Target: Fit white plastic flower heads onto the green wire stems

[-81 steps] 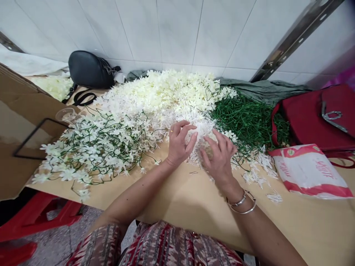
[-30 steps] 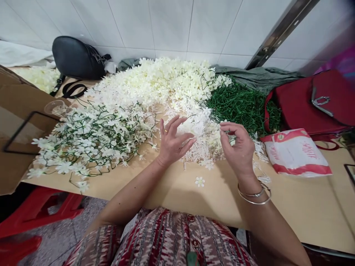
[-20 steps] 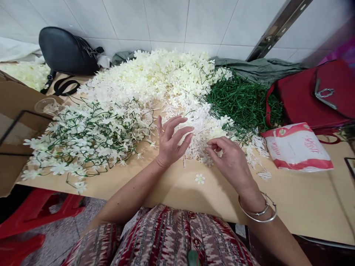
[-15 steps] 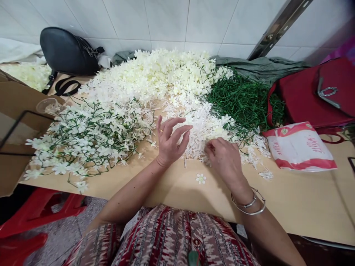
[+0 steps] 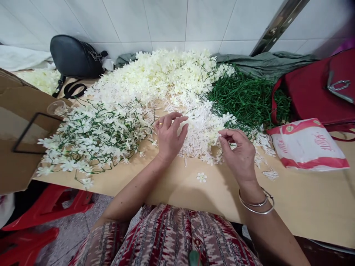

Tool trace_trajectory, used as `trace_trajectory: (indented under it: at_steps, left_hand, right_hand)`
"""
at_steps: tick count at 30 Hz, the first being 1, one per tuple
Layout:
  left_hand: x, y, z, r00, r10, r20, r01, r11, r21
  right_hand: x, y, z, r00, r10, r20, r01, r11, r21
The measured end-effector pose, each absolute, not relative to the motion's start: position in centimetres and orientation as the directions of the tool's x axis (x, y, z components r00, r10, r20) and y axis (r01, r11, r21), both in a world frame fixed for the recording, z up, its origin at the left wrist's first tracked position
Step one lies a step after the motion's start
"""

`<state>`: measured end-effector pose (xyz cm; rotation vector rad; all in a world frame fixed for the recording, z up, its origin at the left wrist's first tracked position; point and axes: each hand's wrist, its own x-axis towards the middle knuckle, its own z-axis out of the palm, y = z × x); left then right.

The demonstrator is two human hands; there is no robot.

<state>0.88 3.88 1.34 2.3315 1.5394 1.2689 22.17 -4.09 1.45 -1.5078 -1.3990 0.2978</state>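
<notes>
Left hand (image 5: pixel 169 142): fingers bent and parted, thumb set off from the index finger; whether anything thin is held cannot be told.
Right hand (image 5: pixel 240 157): thumb and index finger drawn together at the tips, beside white petals; a gripped piece cannot be confirmed.
White sticks (image 5: pixel 191 144): slender, rod-like, heaped between the hands.
Single blossom (image 5: pixel 201 177): flat, star-shaped, pale-centred; laid at the near centre of the smooth tan worktop (image 5: pixel 302 203).
Cream blossoms (image 5: pixel 166 72): thin-petalled, banked at far centre.
Green stems (image 5: pixel 244 101): wiry, tangled, massed at far right.
Flowered stems (image 5: pixel 97 136): white blossoms on curling green stems, spread at left.
Packet (image 5: pixel 307 145): glossy, pillow-shaped, white and red, placed at right.
Black bag (image 5: pixel 73 57): rounded, smooth, stood at far left.
Box (image 5: pixel 24 129): brown cardboard, left edge.
</notes>
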Motion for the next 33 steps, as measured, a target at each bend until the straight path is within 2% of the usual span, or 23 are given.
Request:
trace_trajectory:
  at_steps: [4,6,10,16,21,24,27,29,33]
  left_hand:
    - [0.8,5.1,1.6,0.234,0.823,0.518,0.738,-0.497,0.457]
    - [1.0,5.5,1.7,0.256,0.827,0.501,0.728,-0.506,0.462]
    - [1.9,6.4,2.0,0.186,0.886,0.424,0.716,-0.418,0.559]
    - [2.3,7.3,2.2,0.154,0.915,0.372,0.670,-0.374,0.642]
    - [1.9,6.4,2.2,0.141,0.868,0.476,0.544,-0.469,0.696]
    - [1.8,5.5,2.6,0.085,0.806,0.585,0.464,-0.552,0.693]
    - [1.7,4.7,3.1,0.042,0.785,0.618,0.397,-0.581,0.711]
    - [1.8,4.1,3.4,0.030,0.819,0.573,0.319,-0.551,0.771]
    - [2.3,3.0,3.3,0.024,0.925,0.379,0.122,-0.379,0.917]
  right_hand:
    - [21.8,-4.1,1.7,0.263,0.832,0.488,0.604,0.252,-0.756]
    - [21.7,-4.1,1.6,0.263,0.838,0.479,0.558,0.273,-0.784]
    - [21.5,-4.3,1.3,0.244,0.899,0.364,0.419,0.241,-0.876]
    - [21.1,-4.4,1.8,0.220,0.902,0.372,0.408,0.261,-0.875]
    - [21.2,-4.3,1.4,0.341,0.883,0.323,0.335,0.207,-0.919]
    - [21.1,-4.2,1.3,0.328,0.890,0.316,0.300,0.219,-0.928]
    - [20.9,-4.2,1.5,0.295,0.897,0.330,0.294,0.244,-0.924]
    - [20.7,-4.3,1.7,0.289,0.892,0.348,0.296,0.263,-0.919]
    - [20.4,-4.3,1.8,0.288,0.881,0.375,0.288,0.293,-0.912]
